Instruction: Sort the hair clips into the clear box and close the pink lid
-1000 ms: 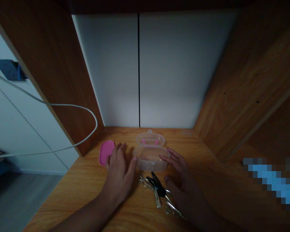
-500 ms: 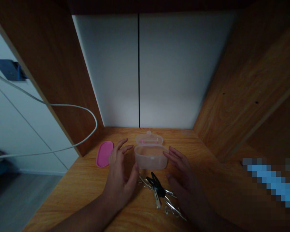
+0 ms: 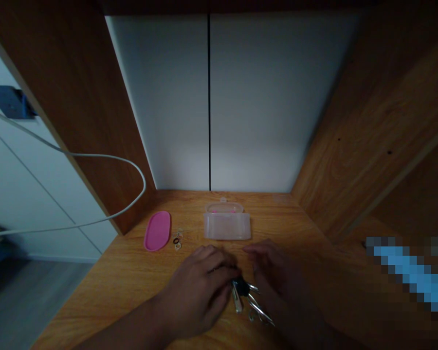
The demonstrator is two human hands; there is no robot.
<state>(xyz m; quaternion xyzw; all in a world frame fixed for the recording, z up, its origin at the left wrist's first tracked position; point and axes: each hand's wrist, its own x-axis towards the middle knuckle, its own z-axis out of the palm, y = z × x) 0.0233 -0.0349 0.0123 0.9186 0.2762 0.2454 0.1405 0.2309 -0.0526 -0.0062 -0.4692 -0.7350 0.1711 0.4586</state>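
Observation:
A clear plastic box (image 3: 227,225) with its lid tipped back stands near the back of the wooden desk (image 3: 131,287). In front of it lies a bunch of keys (image 3: 246,299). My left hand (image 3: 200,289) is curled over the left part of the keys, fingers bent down onto them. My right hand (image 3: 281,282) rests palm down just right of the keys, fingers loosely spread and touching the desk. A pink oval lid (image 3: 156,230) lies to the left, with a few small rings or hair ties (image 3: 177,239) beside it.
Wooden side panels (image 3: 95,121) close in the desk left and right, with a white back wall (image 3: 241,107). A white cable (image 3: 105,158) loops past the left panel. A pixelated blue patch (image 3: 409,272) sits at the right edge.
Both hands have pulled back from the clear box toward me. My left hand has come down over the keys. The small rings beside the pink lid are now uncovered.

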